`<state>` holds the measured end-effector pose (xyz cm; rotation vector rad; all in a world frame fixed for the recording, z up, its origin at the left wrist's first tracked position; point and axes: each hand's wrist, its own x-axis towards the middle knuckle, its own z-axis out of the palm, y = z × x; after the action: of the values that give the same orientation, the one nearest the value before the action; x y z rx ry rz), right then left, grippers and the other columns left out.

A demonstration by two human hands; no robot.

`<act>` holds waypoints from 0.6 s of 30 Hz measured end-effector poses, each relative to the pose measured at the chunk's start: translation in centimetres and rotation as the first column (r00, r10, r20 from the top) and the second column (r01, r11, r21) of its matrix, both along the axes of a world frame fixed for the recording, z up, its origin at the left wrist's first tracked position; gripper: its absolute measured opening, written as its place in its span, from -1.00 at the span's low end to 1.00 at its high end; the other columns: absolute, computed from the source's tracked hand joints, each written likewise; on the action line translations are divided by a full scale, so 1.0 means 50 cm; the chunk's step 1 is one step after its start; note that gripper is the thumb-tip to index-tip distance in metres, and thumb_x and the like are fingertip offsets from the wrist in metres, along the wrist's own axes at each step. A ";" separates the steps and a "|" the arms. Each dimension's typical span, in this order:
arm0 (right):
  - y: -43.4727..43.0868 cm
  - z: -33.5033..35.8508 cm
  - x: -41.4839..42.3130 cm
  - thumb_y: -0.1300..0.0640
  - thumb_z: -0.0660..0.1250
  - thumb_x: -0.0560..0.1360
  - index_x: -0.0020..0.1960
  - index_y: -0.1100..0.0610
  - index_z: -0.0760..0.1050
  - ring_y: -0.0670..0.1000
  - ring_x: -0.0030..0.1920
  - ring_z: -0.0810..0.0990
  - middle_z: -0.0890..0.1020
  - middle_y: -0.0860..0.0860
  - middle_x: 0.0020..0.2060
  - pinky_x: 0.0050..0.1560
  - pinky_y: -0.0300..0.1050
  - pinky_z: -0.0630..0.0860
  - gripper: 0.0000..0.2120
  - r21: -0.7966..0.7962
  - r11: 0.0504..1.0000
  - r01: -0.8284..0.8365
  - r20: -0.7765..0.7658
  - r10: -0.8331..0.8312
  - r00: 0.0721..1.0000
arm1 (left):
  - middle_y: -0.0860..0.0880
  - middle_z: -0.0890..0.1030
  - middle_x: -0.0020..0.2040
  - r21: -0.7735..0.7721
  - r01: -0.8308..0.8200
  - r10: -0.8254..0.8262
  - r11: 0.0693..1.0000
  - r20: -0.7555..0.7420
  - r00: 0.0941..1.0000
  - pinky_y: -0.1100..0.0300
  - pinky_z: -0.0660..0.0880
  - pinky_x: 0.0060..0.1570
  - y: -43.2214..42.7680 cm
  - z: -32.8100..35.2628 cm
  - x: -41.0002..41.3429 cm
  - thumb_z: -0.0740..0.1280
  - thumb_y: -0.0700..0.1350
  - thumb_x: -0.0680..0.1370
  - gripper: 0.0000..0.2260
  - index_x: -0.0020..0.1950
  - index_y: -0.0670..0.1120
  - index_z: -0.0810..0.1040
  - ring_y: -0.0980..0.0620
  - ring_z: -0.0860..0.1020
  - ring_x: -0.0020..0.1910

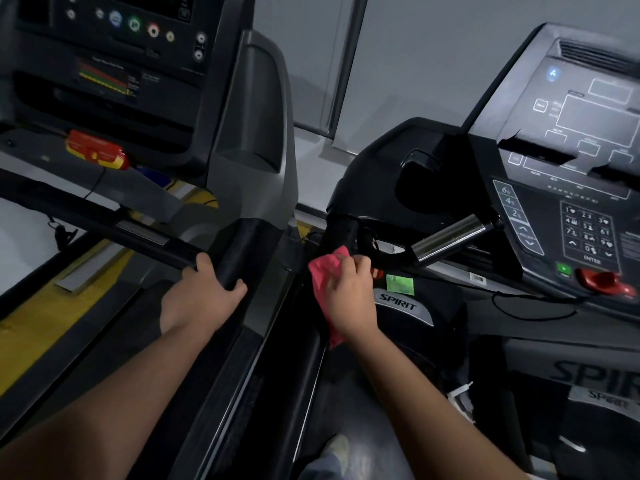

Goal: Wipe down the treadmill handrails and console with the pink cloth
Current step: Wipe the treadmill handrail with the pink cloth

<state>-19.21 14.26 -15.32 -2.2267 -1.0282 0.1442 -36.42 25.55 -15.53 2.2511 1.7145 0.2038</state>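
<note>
Here the right hand (349, 299) clutches the pink cloth (323, 275) against the black handrail (341, 230) just left of the Spirit console (571, 202); farther left of that console, the left hand (201, 296) curls around the neighbouring treadmill's handrail (235, 251).

The left forearm (114, 393) and right forearm (433, 393) are bare as far back as I can see. The left grip (201, 296) and right grip (349, 299) are bare too. Down by the floor there are blue-grey trousers (322, 469) over a pale shoe (338, 450).
</note>
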 end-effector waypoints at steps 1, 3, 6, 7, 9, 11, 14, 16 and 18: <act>0.001 0.004 0.003 0.10 0.15 0.57 0.35 0.23 0.36 0.15 0.22 0.37 0.33 0.13 0.24 0.21 0.05 0.39 -0.61 0.009 1.000 0.010 -0.041 -0.010 0.999 | -0.16 0.45 -0.02 0.001 0.000 0.000 1.000 -0.003 1.000 0.13 0.31 -0.40 0.000 0.000 0.000 0.21 0.21 0.52 -0.52 0.22 -0.12 0.24 -0.09 0.42 -0.24; 0.021 0.018 0.011 0.15 0.14 0.57 0.31 0.28 0.38 0.14 0.22 0.38 0.34 0.13 0.25 0.22 -0.01 0.38 -0.64 0.028 0.998 0.059 -0.103 -0.055 0.993 | -0.17 0.45 -0.02 0.002 0.006 -0.006 1.000 -0.004 1.000 0.13 0.32 -0.41 0.000 -0.001 -0.001 0.20 0.22 0.52 -0.51 0.23 -0.12 0.24 -0.10 0.43 -0.24; 0.054 0.028 0.024 0.20 0.17 0.57 0.29 0.29 0.41 0.15 0.20 0.41 0.37 0.14 0.26 0.16 -0.06 0.39 -0.67 0.081 0.987 0.138 -0.126 -0.127 0.984 | -0.17 0.46 -0.02 0.003 0.005 -0.005 1.000 0.005 1.000 0.12 0.35 -0.38 0.000 -0.001 -0.002 0.21 0.21 0.52 -0.51 0.23 -0.13 0.25 -0.11 0.44 -0.23; 0.059 0.023 0.028 0.21 0.17 0.57 0.29 0.28 0.42 0.14 0.20 0.41 0.37 0.14 0.26 0.14 -0.09 0.39 -0.68 0.092 0.984 0.154 -0.127 -0.142 0.982 | -0.17 0.46 -0.02 0.004 0.005 -0.005 1.000 0.007 1.000 0.12 0.36 -0.37 -0.001 -0.001 -0.002 0.21 0.21 0.52 -0.51 0.23 -0.13 0.25 -0.11 0.45 -0.23; 0.060 0.014 0.036 0.25 0.14 0.58 0.33 0.25 0.41 0.10 0.20 0.42 0.38 0.11 0.26 0.09 -0.15 0.39 -0.67 0.102 0.981 0.165 -0.130 -0.151 0.980 | -0.17 0.47 -0.01 0.007 0.004 -0.004 1.000 0.001 1.000 0.12 0.36 -0.37 -0.002 0.001 -0.001 0.21 0.21 0.52 -0.51 0.23 -0.13 0.25 -0.10 0.44 -0.22; 0.050 0.007 0.039 0.27 0.13 0.58 0.33 0.23 0.42 0.07 0.16 0.44 0.39 0.07 0.23 0.13 -0.10 0.45 -0.66 0.108 0.984 0.145 -0.125 -0.131 0.983 | -0.17 0.47 -0.01 0.010 0.004 -0.004 1.000 -0.008 1.000 0.12 0.36 -0.37 -0.002 0.001 -0.001 0.20 0.22 0.52 -0.51 0.23 -0.13 0.25 -0.09 0.44 -0.22; 0.027 -0.011 0.036 0.23 0.11 0.61 0.22 0.25 0.48 0.02 0.04 0.47 0.42 0.06 0.15 0.09 -0.03 0.49 -0.73 0.105 0.990 0.090 -0.094 -0.080 0.992 | -0.17 0.47 0.00 0.006 0.005 -0.005 1.000 -0.006 1.000 0.12 0.37 -0.35 -0.001 0.000 -0.001 0.20 0.22 0.52 -0.51 0.24 -0.13 0.24 -0.10 0.43 -0.21; 0.027 -0.014 0.043 0.22 0.09 0.62 0.15 0.26 0.50 0.03 -0.04 0.49 0.43 0.07 0.12 0.00 -0.06 0.51 -0.75 0.117 0.991 0.070 -0.087 -0.060 0.994 | -0.18 0.47 0.02 0.003 0.004 -0.004 1.000 -0.015 1.000 0.12 0.36 -0.36 0.000 0.000 -0.001 0.19 0.22 0.52 -0.50 0.26 -0.13 0.23 -0.09 0.42 -0.22; 0.045 -0.002 0.052 0.24 0.10 0.61 0.10 0.28 0.51 0.12 -0.06 0.54 0.44 0.10 0.10 -0.04 -0.03 0.53 -0.76 0.133 0.987 0.086 -0.098 -0.073 0.992 | -0.18 0.47 0.03 0.002 0.006 -0.006 1.000 -0.016 1.000 0.13 0.33 -0.38 -0.001 0.001 0.000 0.19 0.22 0.53 -0.49 0.27 -0.13 0.23 -0.09 0.42 -0.22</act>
<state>-16.59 16.50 -15.42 -2.1126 -0.8714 0.1364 -36.44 25.52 -15.50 2.2654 1.7166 0.1867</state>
